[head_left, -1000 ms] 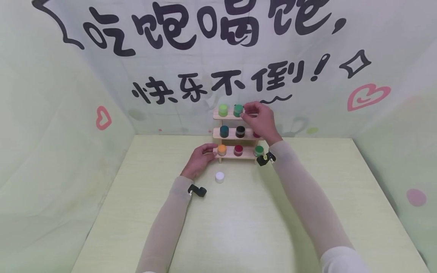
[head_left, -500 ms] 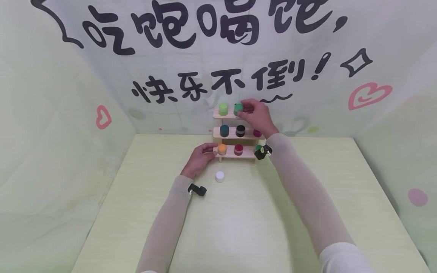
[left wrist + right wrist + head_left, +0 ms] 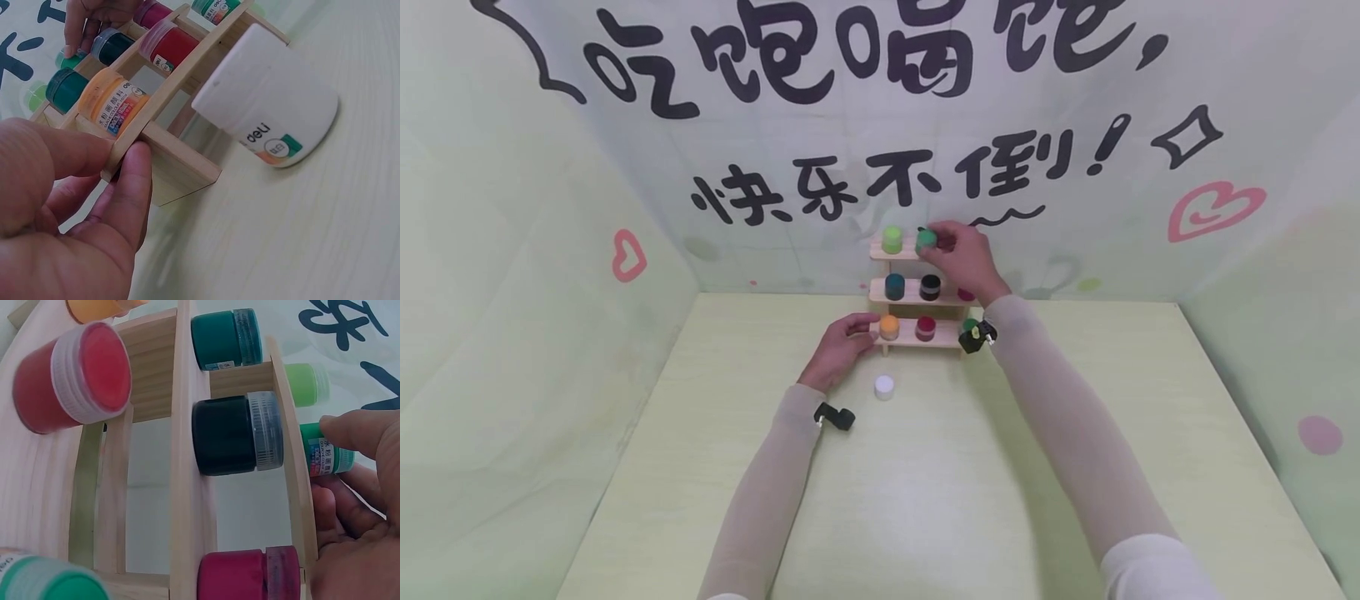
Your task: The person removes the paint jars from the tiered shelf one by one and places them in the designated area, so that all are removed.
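A three-tier wooden rack (image 3: 917,343) holds small paint jars against the back wall. My left hand (image 3: 837,354) pinches the left end of its lowest shelf, thumb above and fingers beneath, beside an orange paint jar (image 3: 114,100). On the top shelf, my right hand (image 3: 964,257) holds a green paint jar (image 3: 322,453) between thumb and fingers. A light green jar (image 3: 892,240) stands to its left. Below are a teal jar (image 3: 894,287), a black-looking jar (image 3: 224,437) and a magenta jar (image 3: 234,575). The lowest shelf also bears a red jar (image 3: 926,328) and another green jar (image 3: 53,584).
A white paint jar (image 3: 275,94) stands on the pale table (image 3: 925,483) in front of the rack, close to my left wrist. Behind the rack hangs a cloth backdrop (image 3: 775,267) with large black characters. Cloth also closes off both sides.
My right hand has shifted slightly left, its fingers now reaching further around the green jar on the top shelf. The left hand keeps its grip on the rack.
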Demonstrator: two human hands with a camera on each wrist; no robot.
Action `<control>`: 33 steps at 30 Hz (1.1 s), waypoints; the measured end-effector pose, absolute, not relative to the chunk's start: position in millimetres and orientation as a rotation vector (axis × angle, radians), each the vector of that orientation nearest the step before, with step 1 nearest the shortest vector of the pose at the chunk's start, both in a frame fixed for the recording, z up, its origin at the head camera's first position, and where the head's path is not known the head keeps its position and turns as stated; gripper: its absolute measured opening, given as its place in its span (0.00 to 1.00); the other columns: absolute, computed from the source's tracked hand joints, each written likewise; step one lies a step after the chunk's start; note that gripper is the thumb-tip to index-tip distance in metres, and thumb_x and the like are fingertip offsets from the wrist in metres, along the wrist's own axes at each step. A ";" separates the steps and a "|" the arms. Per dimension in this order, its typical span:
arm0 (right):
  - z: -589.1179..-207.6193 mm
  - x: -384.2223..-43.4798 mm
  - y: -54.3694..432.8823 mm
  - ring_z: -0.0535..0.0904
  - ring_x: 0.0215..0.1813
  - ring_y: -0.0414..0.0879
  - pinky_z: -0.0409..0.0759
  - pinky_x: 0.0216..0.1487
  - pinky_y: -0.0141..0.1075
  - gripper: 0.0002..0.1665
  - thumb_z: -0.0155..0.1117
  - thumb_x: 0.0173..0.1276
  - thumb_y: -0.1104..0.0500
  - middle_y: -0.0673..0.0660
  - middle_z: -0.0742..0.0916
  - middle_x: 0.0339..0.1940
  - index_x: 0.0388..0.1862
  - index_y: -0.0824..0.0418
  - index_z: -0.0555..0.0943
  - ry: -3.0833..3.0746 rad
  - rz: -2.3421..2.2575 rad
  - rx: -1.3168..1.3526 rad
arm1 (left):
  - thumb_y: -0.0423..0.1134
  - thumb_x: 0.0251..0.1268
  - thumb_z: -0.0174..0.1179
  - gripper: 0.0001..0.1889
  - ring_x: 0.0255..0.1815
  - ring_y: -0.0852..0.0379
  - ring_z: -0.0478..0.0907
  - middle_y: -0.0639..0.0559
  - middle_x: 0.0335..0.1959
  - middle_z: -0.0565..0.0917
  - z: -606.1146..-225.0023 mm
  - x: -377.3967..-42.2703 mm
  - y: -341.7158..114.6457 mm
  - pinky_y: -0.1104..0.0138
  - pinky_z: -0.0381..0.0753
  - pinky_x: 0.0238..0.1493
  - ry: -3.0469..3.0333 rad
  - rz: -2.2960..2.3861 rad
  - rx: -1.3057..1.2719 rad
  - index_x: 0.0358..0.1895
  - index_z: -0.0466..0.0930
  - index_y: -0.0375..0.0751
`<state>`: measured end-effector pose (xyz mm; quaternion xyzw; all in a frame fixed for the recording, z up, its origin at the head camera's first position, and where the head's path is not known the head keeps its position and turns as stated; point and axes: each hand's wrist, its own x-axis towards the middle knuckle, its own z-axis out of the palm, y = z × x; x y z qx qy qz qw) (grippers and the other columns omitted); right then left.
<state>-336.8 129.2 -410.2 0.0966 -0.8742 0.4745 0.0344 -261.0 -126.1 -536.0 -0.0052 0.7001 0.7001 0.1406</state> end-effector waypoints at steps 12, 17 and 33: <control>-408.0 -324.3 139.2 0.85 0.56 0.52 0.86 0.65 0.47 0.29 0.75 0.70 0.54 0.58 0.89 0.54 0.68 0.58 0.81 -2.709 1.456 0.316 | 0.29 0.73 0.63 0.20 0.61 0.49 0.80 0.42 0.60 0.79 -537.4 -260.2 -126.4 0.65 0.89 0.62 2.028 2.005 -0.036 0.66 0.81 0.44; -407.5 -314.1 140.1 0.86 0.58 0.53 0.85 0.67 0.48 0.29 0.75 0.71 0.54 0.59 0.89 0.56 0.69 0.57 0.81 -2.719 1.470 0.312 | 0.29 0.73 0.63 0.20 0.60 0.49 0.81 0.42 0.60 0.80 -538.2 -260.5 -126.9 0.65 0.89 0.62 2.033 2.003 -0.038 0.65 0.82 0.45; -412.1 -275.7 144.8 0.88 0.55 0.54 0.90 0.62 0.46 0.29 0.75 0.70 0.56 0.59 0.89 0.58 0.68 0.58 0.82 -2.659 1.522 0.364 | 0.28 0.72 0.62 0.21 0.58 0.51 0.81 0.42 0.60 0.79 -534.3 -262.0 -127.0 0.65 0.89 0.62 2.046 1.977 -0.030 0.65 0.82 0.47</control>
